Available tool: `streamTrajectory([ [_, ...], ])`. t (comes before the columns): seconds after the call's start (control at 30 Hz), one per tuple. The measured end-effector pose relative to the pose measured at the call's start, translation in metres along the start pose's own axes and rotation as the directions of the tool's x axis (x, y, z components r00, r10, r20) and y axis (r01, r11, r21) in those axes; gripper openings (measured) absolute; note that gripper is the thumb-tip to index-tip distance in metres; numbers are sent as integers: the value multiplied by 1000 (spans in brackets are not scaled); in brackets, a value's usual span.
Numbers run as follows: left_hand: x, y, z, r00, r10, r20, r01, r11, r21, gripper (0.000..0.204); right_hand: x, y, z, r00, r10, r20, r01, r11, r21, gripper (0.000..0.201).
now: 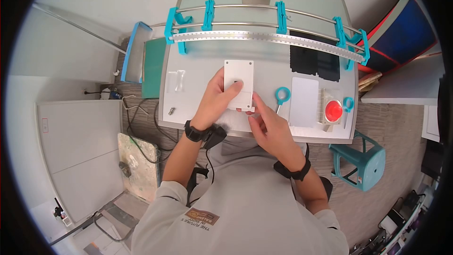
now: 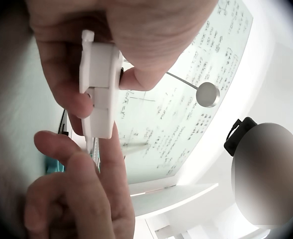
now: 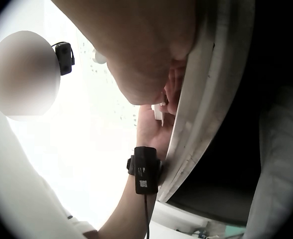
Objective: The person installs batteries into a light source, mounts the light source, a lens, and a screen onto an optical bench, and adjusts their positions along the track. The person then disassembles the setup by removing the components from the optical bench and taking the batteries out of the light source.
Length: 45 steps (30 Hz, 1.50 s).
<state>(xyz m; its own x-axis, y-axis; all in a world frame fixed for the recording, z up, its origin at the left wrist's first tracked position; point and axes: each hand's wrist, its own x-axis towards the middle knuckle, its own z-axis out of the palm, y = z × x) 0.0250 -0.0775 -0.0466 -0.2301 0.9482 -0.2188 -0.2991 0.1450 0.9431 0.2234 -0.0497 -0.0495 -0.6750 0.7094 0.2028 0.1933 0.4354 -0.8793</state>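
A flat white plastic box (image 1: pixel 243 72) with corner screws is held upright over the table's front part by my left hand (image 1: pixel 214 101). The thumb lies across its face beside a small black switch (image 1: pixel 236 81), and the other fingers are behind. My right hand (image 1: pixel 274 132) is at the box's lower right corner, its index finger along the edge and its thumb apart. Seen edge-on in the left wrist view, the box (image 2: pixel 102 74) sits between left thumb and fingers, with the right fingers (image 2: pixel 114 169) at its lower end. The right wrist view mostly hides it.
A rail frame with turquoise brackets (image 1: pixel 208 15) and a ruler (image 1: pixel 264 37) spans the table (image 1: pixel 198 75). To the right lie a turquoise ring (image 1: pixel 282 95), white card (image 1: pixel 304 99), black sheets (image 1: pixel 314 59) and a red-domed device (image 1: pixel 333 111). A stool (image 1: pixel 365 165) stands at right.
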Motion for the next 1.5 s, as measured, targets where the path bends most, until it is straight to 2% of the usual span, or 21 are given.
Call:
streamTrajectory([
  [0.13,2,9,3,999,-34,28,35,999,-33,34,1,2,0,1000,-24,-16,24,1000,12,62],
  [0.23,0,9,5,996,-34,81,32,999,18,37,-2,1,1,999,49,-1,-48,997,61,64],
  [0.3,3,7,1,983,-37,181,74,977,-201,45,-1,1,2,995,99,-6,-99,992,81,66],
  [0.4,4,-1,-1,983,-96,154,130,964,-230,50,2,-4,2,992,112,-59,-104,986,130,65],
  [0.53,4,1,-2,982,-77,173,123,954,-273,50,3,-3,-3,985,81,-151,-71,995,70,59],
  [0.6,3,4,-3,970,-102,222,153,962,-226,52,9,-8,-18,963,-195,-185,132,942,-308,51],
  [0.63,2,0,-2,969,-105,223,156,962,-226,52,15,-7,-20,964,-193,-186,129,943,-307,51],
  [0.7,4,-13,-2,995,-80,55,90,975,-202,48,28,-6,-26,937,-332,-107,274,891,-363,48],
  [0.73,5,-20,-4,995,-74,63,86,976,-200,48,31,-5,-26,935,-335,-113,274,888,-370,48],
  [0.8,9,-28,-8,995,-79,-54,76,996,-44,43,37,-4,-23,950,-304,-68,264,903,-339,46],
  [0.83,10,-27,-10,996,-72,-54,69,996,-52,43,39,-4,-23,949,-309,-60,271,899,-345,46],
  [0.9,8,-26,-14,993,-117,24,118,992,-47,46,38,-4,-22,951,-306,-38,272,889,-368,44],
  [1.03,2,-18,-7,992,-110,56,114,991,-74,45,37,-6,-21,956,-288,-49,251,896,-366,42],
  [1.1,0,-12,-5,989,-120,86,121,993,-6,44,38,-13,-24,988,-155,-9,147,949,-281,41],
  [1.13,2,-12,-3,989,-109,95,111,994,-9,44,38,-15,-24,987,-162,-12,151,944,-292,41],
  [1.2,3,-16,4,998,-53,-13,53,998,-20,34,38,-16,-23,983,-180,-30,165,947,-274,40],
  [1.33,7,-26,-1,998,-58,20,60,994,-88,36,35,-15,-24,967,-252,-17,233,916,-328,35],
  [1.4,7,-25,-3,998,-52,37,56,992,-111,39,34,-23,-27,997,-51,-62,42,990,-134,28],
  [1.43,5,-18,-4,998,-49,36,53,992,-115,39,35,-24,-32,997,-53,-59,45,989,-138,28],
  [1.5,1,0,-5,980,-55,190,95,973,-210,49,37,-22,-49,982,-45,-186,4,976,-218,22],
])
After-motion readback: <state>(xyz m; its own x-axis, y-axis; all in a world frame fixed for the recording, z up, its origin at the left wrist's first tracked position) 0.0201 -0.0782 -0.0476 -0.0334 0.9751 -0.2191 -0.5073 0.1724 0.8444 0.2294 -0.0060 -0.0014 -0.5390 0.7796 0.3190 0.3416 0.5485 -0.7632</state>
